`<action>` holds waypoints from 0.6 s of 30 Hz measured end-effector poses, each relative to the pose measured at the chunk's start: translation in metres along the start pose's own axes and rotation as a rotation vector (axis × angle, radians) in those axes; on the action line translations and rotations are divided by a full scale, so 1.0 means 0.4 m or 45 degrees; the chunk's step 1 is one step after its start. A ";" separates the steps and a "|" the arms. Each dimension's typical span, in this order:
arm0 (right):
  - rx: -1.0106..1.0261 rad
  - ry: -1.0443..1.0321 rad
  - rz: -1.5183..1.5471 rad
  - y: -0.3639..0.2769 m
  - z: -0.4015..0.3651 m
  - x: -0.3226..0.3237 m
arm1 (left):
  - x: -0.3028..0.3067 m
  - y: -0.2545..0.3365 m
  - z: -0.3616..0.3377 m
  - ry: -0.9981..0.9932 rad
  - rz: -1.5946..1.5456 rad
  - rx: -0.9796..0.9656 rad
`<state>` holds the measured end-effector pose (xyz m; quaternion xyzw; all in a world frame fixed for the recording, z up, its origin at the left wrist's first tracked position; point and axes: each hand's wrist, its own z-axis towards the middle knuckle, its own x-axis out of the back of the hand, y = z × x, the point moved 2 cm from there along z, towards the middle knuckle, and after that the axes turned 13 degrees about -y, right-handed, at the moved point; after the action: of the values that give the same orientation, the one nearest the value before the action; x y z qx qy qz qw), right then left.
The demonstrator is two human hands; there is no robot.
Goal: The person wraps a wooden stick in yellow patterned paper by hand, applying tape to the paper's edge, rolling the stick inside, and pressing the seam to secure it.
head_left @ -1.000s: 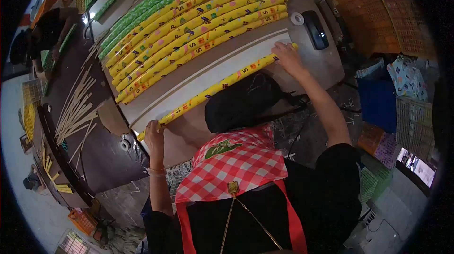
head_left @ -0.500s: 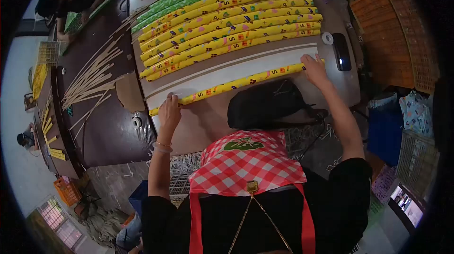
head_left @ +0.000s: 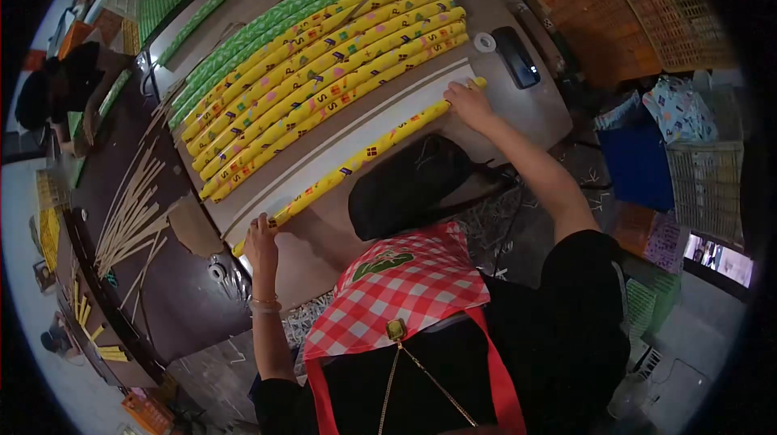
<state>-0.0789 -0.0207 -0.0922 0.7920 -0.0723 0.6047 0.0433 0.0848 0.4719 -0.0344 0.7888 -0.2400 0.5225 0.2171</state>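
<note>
A slim yellow roll of printed wrapping paper [head_left: 364, 158] slants over the table along the near edge of a white sheet [head_left: 390, 114]. My left hand [head_left: 261, 242] is closed on the roll near its lower left end. Close to the other end, my right hand [head_left: 469, 103] has its fingers curled over the roll, with a short yellow tip sticking out beyond. Just above the white sheet lie several finished-looking yellow rolls [head_left: 324, 99] side by side, and green patterned rolls [head_left: 299, 10] behind them. A black cloth bag [head_left: 409, 184] rests between the held roll and my apron.
A tape roll [head_left: 485, 42] and a black device with a lit display [head_left: 515, 57] sit at the right. Thin strips [head_left: 133, 220], a cardboard piece [head_left: 197, 229] and another tape roll [head_left: 217, 270] lie left. A co-worker [head_left: 81, 91] sits at the far left.
My view has tilted, so the table appears slanted. The pattern showing on the held roll differs, so it has turned. Both hands still hold it near its ends.
</note>
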 end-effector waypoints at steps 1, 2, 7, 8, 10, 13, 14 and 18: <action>0.002 0.017 -0.012 -0.003 -0.002 0.003 | 0.001 0.001 0.005 -0.052 0.022 0.020; 0.026 0.118 0.021 -0.009 -0.008 0.006 | 0.017 0.011 0.001 -0.041 0.015 -0.034; -0.021 0.116 0.032 -0.020 -0.017 0.008 | 0.005 -0.003 0.000 -0.029 0.008 -0.085; -0.037 0.087 -0.019 -0.023 -0.018 0.014 | 0.009 0.001 -0.002 -0.018 0.009 -0.092; -0.109 0.094 -0.037 -0.045 -0.033 0.021 | 0.003 -0.007 -0.001 -0.054 -0.035 -0.040; -0.184 0.160 -0.021 -0.045 -0.027 0.024 | -0.003 -0.013 0.005 -0.044 -0.036 0.002; -0.194 0.168 0.042 -0.045 -0.028 0.032 | 0.004 -0.010 0.007 -0.069 -0.082 -0.011; -0.172 0.295 0.088 -0.054 -0.030 0.044 | 0.025 -0.013 0.012 -0.129 -0.112 0.013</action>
<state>-0.0821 0.0014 -0.0717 0.7091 -0.1347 0.6870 0.0837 0.0946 0.4716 -0.0273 0.8252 -0.2130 0.4730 0.2233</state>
